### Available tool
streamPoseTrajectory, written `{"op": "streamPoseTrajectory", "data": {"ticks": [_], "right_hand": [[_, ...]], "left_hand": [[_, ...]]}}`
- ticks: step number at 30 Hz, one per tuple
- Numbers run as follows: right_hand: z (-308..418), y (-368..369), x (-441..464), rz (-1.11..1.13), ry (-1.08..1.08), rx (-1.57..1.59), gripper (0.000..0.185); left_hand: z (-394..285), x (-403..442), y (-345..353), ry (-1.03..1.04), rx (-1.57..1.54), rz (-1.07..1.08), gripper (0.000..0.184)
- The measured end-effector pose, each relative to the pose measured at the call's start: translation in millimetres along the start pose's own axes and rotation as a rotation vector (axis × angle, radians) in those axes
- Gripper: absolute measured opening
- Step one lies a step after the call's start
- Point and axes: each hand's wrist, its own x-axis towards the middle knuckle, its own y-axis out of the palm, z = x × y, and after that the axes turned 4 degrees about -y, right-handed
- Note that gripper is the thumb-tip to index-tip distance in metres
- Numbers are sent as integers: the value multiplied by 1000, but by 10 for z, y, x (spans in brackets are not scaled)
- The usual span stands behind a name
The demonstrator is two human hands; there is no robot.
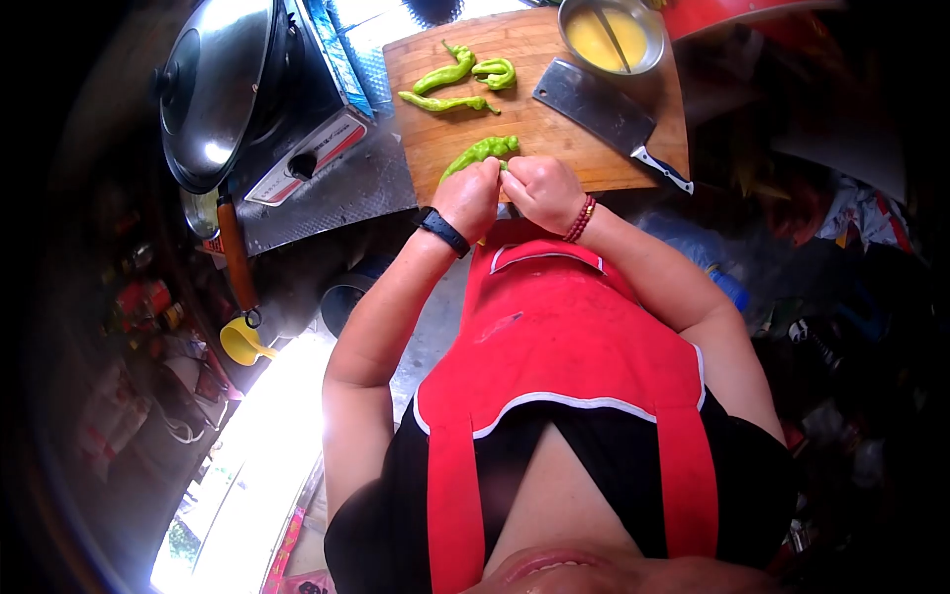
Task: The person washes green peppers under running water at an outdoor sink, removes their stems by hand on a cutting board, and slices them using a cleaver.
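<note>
Both my left hand (470,201) and right hand (544,192) pinch a green piece (503,166), seemingly for control, cleaver (596,107) clear at two o'clock.

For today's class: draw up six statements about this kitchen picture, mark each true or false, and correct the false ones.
1. The left hand and right hand are wide apart. False: they are close together, at a green pepper.
2. Three other peppers lie on the wooden board. True.
3. The cleaver lies on the board. True.
4. The bowl holds red liquid. False: it is yellow.
5. The beaded bracelet is on the left wrist. False: the right.
6. The apron is red. True.
</note>
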Motion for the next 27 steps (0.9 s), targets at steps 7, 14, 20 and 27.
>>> {"op": "streamPoseTrajectory", "data": {"ticks": [7,14,20,27], "right_hand": [[-295,74,46,-262,125,309,23],[-540,-213,-173,-57,415,861,23],[-712,-362,-224,-123,127,14,20],[-954,-287,-149,8,106,-332,22]], "left_hand": [[280,188,-55,-19,121,-141,12],[701,578,-148,219,388,-68,8],[803,804,-19,484,244,-293,7],[901,1130,-71,116,405,-110,17]]}}
